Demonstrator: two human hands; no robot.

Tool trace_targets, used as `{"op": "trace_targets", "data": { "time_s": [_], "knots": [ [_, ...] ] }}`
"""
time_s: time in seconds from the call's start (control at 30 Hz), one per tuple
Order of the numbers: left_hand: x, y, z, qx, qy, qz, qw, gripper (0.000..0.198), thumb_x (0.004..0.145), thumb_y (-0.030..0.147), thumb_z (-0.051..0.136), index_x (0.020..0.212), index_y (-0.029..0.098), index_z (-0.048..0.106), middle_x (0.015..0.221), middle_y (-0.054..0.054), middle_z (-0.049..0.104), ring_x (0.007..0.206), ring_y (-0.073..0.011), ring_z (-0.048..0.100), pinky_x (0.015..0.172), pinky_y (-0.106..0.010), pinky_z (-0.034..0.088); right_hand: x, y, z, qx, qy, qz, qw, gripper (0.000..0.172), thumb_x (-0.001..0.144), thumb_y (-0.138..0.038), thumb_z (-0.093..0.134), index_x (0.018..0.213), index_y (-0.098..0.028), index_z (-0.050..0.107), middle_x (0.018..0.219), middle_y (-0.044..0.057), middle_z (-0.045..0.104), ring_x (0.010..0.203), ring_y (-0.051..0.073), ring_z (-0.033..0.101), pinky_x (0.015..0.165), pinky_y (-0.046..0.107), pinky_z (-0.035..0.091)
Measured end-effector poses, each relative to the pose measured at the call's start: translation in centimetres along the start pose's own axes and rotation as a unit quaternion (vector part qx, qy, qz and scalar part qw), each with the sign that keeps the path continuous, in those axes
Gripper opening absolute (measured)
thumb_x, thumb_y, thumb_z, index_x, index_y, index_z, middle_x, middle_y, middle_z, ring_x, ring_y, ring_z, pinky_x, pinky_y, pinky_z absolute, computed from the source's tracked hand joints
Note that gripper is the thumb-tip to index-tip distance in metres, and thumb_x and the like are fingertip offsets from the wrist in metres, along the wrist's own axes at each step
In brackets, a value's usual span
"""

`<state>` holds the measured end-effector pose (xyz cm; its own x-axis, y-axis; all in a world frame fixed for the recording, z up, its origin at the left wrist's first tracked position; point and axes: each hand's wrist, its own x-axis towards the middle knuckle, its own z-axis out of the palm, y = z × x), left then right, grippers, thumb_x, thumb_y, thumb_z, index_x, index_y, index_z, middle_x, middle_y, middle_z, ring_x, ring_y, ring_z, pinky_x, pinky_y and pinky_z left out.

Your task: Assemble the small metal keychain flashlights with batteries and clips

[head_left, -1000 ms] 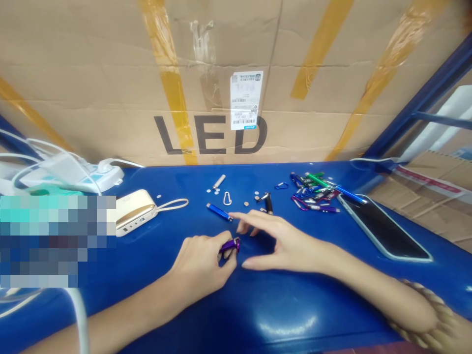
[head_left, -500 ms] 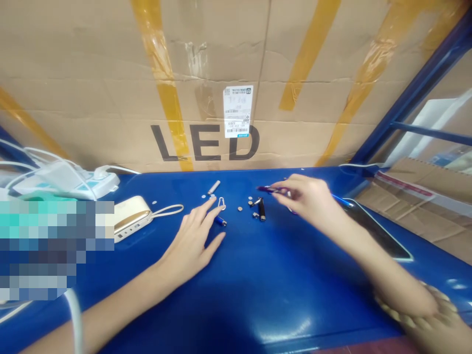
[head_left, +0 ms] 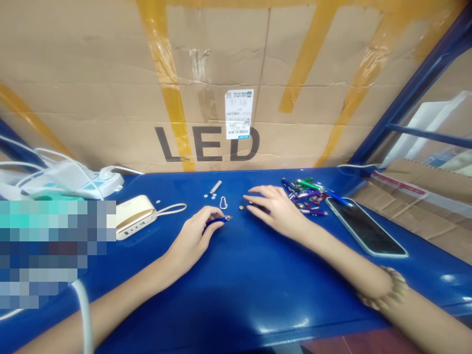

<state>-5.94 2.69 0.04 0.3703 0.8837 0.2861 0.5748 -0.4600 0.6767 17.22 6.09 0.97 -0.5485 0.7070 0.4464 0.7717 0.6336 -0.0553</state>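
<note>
My left hand point(head_left: 199, 228) pinches a slim blue metal tube point(head_left: 217, 221) with a silver end, low over the blue table. My right hand point(head_left: 276, 209) is open, its fingers spread and pointing left. A small round disc point(head_left: 241, 207), like a button cell, lies by its fingertips. The black tube seen earlier is hidden behind this hand. Between the hands lies a silver carabiner clip point(head_left: 223, 202). Just beyond it are a silver tube point(head_left: 216, 187) and several small pale discs point(head_left: 205, 196).
A pile of coloured metal pens or tubes point(head_left: 308, 194) lies at the right, beside a phone point(head_left: 368, 228). At the left are a cream power bank point(head_left: 136, 216) with a strap, and a white power strip point(head_left: 106, 182) with cables. A large cardboard box point(head_left: 206, 108) stands behind.
My left hand has closed on the blue tube from the table. My right hand has moved left from the pile, its fingers now spread; the dark pen-like piece it held is gone from it.
</note>
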Motion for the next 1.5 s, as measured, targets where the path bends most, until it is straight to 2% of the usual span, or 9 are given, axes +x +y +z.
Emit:
{"op": "trace_targets", "data": {
  "time_s": [0.17,0.37,0.6,0.8,0.93,1.13,1.23,1.37,1.5],
  "knots": [
    [-0.8,1.6,0.4,-0.142,0.015,-0.054,0.988,0.008,0.089,0.027,0.042,0.095,0.022,0.044,0.095,-0.002,0.067,0.093,-0.0157,0.063,0.085,-0.03,0.046,0.1,-1.1,1.8,0.044,-0.04,-0.027,0.998,0.022,0.091,-0.026,0.05,0.101,-0.02,0.068,0.102,0.007,0.066,0.1,0.02,0.057,0.09,0.038,0.035],
    [-1.7,2.7,0.6,-0.237,-0.03,-0.077,0.968,0.019,0.089,0.028,0.041,0.103,0.019,0.049,0.092,-0.005,0.066,0.085,-0.0162,0.063,0.078,-0.029,0.049,0.1,-0.3,1.9,0.098,-0.032,0.0,0.995,0.015,0.086,-0.025,0.057,0.094,-0.018,0.068,0.092,0.004,0.07,0.09,0.018,0.06,0.082,0.033,0.039],
    [-1.2,2.9,0.4,-0.439,-0.037,-0.192,0.877,0.024,0.088,0.031,0.049,0.106,0.016,0.042,0.09,-0.01,0.069,0.078,-0.0192,0.067,0.072,-0.031,0.052,-0.3,-0.9,1.5,0.117,-0.016,-0.011,0.993,0.016,0.087,-0.029,0.056,0.085,-0.021,0.069,0.086,0.001,0.071,0.085,0.016,0.062,0.077,0.03,0.038],
    [-1.1,3.6,0.0,-0.503,-0.022,-0.249,0.828,0.014,0.09,0.024,0.048,0.097,0.017,0.039,0.097,-0.013,0.069,0.08,-0.0199,0.068,0.071,-0.031,0.054,-0.3,-1.1,1.4,0.114,-0.029,-0.009,0.993,0.015,0.086,-0.03,0.058,0.082,-0.02,0.069,0.082,0.0,0.071,0.081,0.016,0.064,0.075,0.03,0.038],
    [-1.0,3.6,-0.1,-0.498,-0.02,-0.243,0.832,0.016,0.089,0.026,0.049,0.098,0.017,0.04,0.089,-0.009,0.069,0.078,-0.0185,0.068,0.071,-0.03,0.055,-0.3,-0.9,1.1,0.121,-0.011,-0.003,0.993,0.018,0.089,-0.029,0.053,0.091,-0.02,0.069,0.089,0.002,0.071,0.085,0.017,0.064,0.078,0.031,0.042],
    [-1.0,2.9,0.1,-0.45,-0.019,-0.22,0.865,0.024,0.084,0.037,0.053,0.097,0.02,0.041,0.066,0.001,0.062,0.053,-0.0152,0.064,0.045,-0.02,0.048,-0.2,1.8,-0.1,0.071,0.081,0.133,0.985,0.027,0.091,-0.028,0.046,0.099,-0.015,0.068,0.099,0.008,0.068,0.09,0.021,0.063,0.08,0.033,0.048],
    [-1.1,2.5,0.4,-0.435,-0.025,-0.22,0.873,0.023,0.084,0.039,0.051,0.096,0.02,0.044,0.058,0.003,0.058,0.042,-0.0121,0.057,0.035,-0.016,0.039,-0.3,3.0,-0.1,0.059,0.051,0.145,0.986,0.028,0.09,-0.031,0.048,0.101,-0.015,0.068,0.101,0.009,0.066,0.092,0.022,0.062,0.083,0.035,0.048],
    [-1.1,2.4,0.5,-0.415,-0.007,-0.231,0.88,0.024,0.086,0.04,0.046,0.096,0.019,0.049,0.046,0.005,0.053,0.032,-0.0092,0.048,0.03,-0.014,0.03,-0.5,3.1,0.3,0.075,-0.019,0.083,0.994,0.034,0.09,-0.037,0.045,0.107,-0.016,0.066,0.112,0.01,0.062,0.102,0.023,0.058,0.092,0.038,0.045],
    [-1.1,2.5,0.4,-0.401,0.016,-0.239,0.884,0.028,0.086,0.041,0.043,0.099,0.017,0.052,0.036,0.007,0.046,0.027,-0.0089,0.041,0.029,-0.015,0.025,-0.5,2.5,0.4,0.108,-0.08,0.074,0.988,0.032,0.087,-0.041,0.049,0.104,-0.02,0.067,0.107,0.008,0.064,0.096,0.022,0.06,0.086,0.037,0.048]
  ]
}}
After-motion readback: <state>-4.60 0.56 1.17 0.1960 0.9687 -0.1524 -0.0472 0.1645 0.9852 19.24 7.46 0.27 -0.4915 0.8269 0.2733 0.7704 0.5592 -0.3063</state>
